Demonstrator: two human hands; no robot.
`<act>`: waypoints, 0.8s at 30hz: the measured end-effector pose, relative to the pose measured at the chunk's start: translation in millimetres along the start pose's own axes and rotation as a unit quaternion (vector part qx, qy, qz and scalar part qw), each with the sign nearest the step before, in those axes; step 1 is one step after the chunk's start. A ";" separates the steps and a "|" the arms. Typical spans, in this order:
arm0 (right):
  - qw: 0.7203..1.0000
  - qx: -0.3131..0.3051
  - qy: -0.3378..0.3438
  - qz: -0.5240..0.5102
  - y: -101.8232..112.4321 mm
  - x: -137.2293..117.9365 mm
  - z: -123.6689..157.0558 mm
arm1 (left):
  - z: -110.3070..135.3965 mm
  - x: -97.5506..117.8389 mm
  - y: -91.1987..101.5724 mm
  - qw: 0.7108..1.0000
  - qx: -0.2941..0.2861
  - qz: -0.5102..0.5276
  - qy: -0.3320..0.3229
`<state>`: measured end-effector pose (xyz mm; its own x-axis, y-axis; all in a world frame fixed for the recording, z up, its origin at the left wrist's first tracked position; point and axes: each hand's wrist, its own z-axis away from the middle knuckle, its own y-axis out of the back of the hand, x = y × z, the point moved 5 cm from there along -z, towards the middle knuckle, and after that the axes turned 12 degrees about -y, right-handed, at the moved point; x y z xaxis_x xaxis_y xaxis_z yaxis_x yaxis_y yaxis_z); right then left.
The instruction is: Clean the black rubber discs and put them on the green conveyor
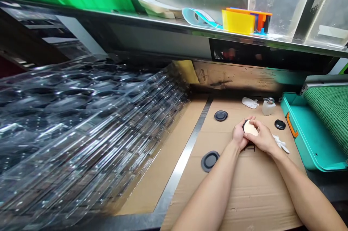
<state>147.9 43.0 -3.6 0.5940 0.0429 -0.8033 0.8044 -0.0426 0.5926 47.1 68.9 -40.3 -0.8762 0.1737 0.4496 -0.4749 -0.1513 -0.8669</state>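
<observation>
Cardboard-covered bench (258, 187), left hand (238, 135) and right hand (261, 137) clasping a cream pad (250, 128), black disc (220, 116) nearby

Here's a pale foam pad (250, 128), soft and matt, and beside it matt black rubber discs (210, 161) on rough brown cardboard (244, 194)! A bright metal strip (178, 166) runs along the cardboard's left edge, while the stacked clear plastic trays (81, 115) flash glossy highlights. Over on the right, a smooth, shiny teal plastic bin (310, 140) meets a textured green woven belt (331, 111), and a crumpled white cloth (249, 102) looks soft and matt!
</observation>
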 end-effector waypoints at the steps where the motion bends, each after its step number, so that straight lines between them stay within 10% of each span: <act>1: 1.000 0.019 0.001 -0.005 0.0 -0.4 -1.3 | 1.2 -1.7 -1.9 1.000 -0.009 0.000 -0.006; 6: 0.986 0.165 0.020 0.016 5.5 -4.9 0.1 | 5.6 -7.0 -10.1 0.998 -0.057 -0.001 -0.032; 24: 0.983 0.119 0.092 0.101 -7.1 -9.7 1.4 | 3.7 2.3 -7.0 1.000 -0.020 -0.008 -0.017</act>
<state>136.5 41.5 -0.1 0.7511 0.1889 -0.6326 0.6575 -0.3007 0.6909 48.1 66.7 -32.4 -0.8710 0.1430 0.4700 -0.4859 -0.1095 -0.8671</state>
